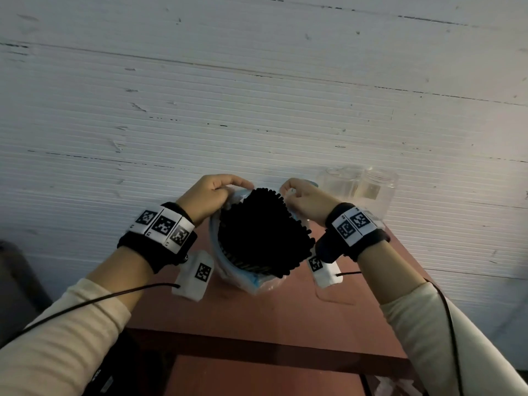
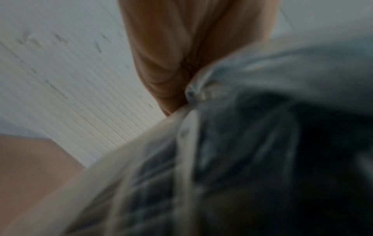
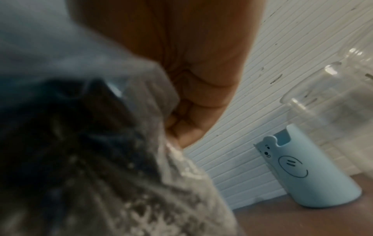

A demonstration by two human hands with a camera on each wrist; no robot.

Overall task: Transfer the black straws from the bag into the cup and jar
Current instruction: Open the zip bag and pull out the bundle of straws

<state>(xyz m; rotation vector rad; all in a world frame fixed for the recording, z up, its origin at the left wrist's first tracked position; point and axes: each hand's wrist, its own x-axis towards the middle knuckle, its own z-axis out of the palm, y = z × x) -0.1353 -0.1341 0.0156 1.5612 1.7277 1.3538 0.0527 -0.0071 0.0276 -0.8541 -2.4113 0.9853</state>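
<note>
A thick bundle of black straws stands upright in a clear plastic bag on the red-brown table. My left hand pinches the bag's rim on the left and my right hand pinches it on the right, holding the mouth apart. The left wrist view shows fingers closed on the bag's crumpled edge. In the right wrist view the curled fingers hold the bag beside the straws. A light blue bear cup and a clear jar stand at the wall.
The clear jar and a second clear container sit at the table's back right corner against a white ribbed wall. The table is narrow; its front edge lies near me. Cables run from both wristbands.
</note>
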